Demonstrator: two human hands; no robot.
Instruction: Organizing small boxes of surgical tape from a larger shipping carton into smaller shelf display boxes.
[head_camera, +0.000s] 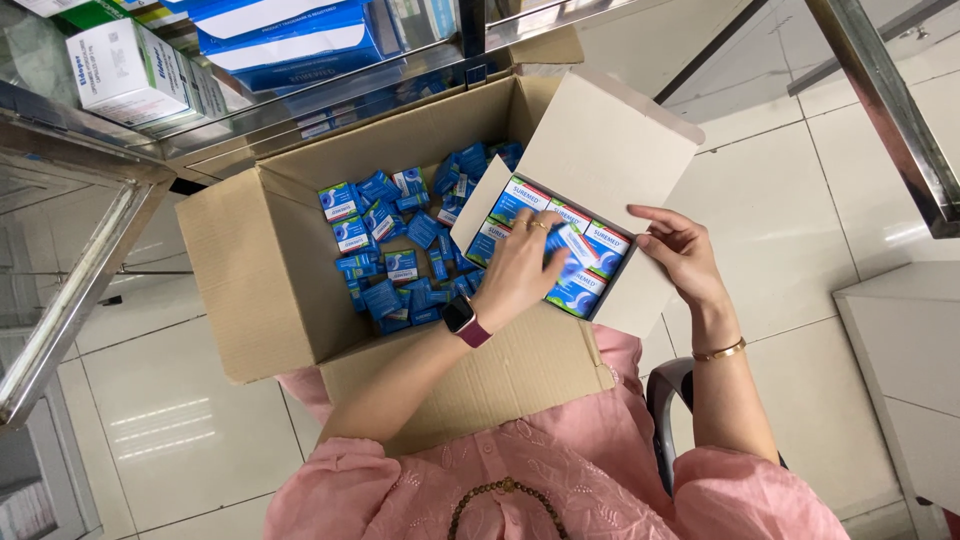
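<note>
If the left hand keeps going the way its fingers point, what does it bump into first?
Most likely the small blue packets in the white box. The left hand already has its fingertips on them, so it would press straight into that packed row. How deep they sit is hard to judge.

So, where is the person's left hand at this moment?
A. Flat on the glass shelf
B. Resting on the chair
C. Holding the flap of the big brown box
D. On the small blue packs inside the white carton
D: the left hand reaches into the white carton, fingers on the small blue packs stacked there, while the right hand steadies the carton's edge over the big brown box.
</note>
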